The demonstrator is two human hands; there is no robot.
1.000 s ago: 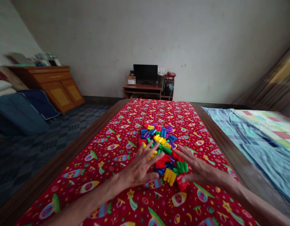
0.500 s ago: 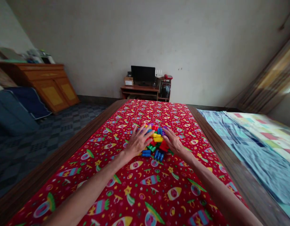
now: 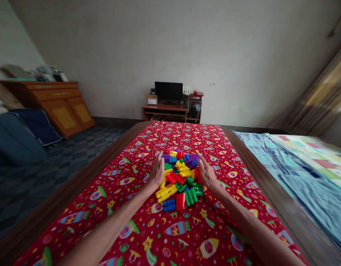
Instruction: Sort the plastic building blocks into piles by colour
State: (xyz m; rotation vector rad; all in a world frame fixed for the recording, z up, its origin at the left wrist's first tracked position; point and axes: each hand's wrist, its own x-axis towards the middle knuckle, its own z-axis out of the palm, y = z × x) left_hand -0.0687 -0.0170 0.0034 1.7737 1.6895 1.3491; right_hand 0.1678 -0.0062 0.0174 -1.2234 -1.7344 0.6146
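A heap of small plastic building blocks (image 3: 180, 178) in red, yellow, green, blue and purple lies on a red tablecloth (image 3: 173, 229) printed with rockets and stars. My left hand (image 3: 156, 171) stands on edge against the heap's left side, fingers straight and together, holding nothing. My right hand (image 3: 206, 173) presses the heap's right side the same way, palm facing inward. Both forearms reach in from the bottom of the view.
The cloth covers a long wooden table (image 3: 272, 177). A bed with a checked blue sheet (image 3: 297, 170) lies to the right. A wooden cabinet (image 3: 62, 107) stands at the left, and a desk with a monitor (image 3: 170, 92) against the far wall.
Both hands slid from the near side of the blocks to the far side, then drew back along the flanks. The heap is now narrower and stretched toward me.
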